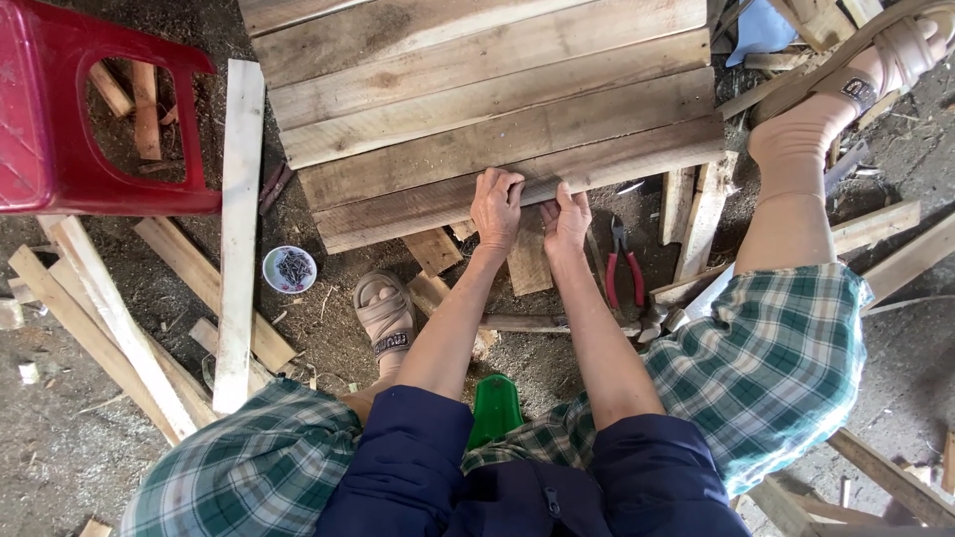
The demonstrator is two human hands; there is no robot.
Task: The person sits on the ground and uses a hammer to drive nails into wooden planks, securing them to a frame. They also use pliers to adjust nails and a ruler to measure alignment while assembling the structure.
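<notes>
At 10 o'clock a red plastic stool stands on the dirt floor, with a long pale plank lying just right of it and more loose slats fanned out at 8 o'clock. A small white bowl of dark nails sits near the plank's middle. At 12 o'clock is a wooden panel of nailed boards, its nearest board running across the centre. The left hand rests on that board's lower edge, fingers curled over it and pressed down on the wood. Just beside it, the right hand touches the same edge, fingers bent against the board; whether it grips the edge or only presses cannot be told. Below the hands lie short offcuts. At 3 o'clock from the hands, red-handled pliers lie on the ground, near a hammer at 5 o'clock. A green stool edge shows between the knees at 6 o'clock
</notes>
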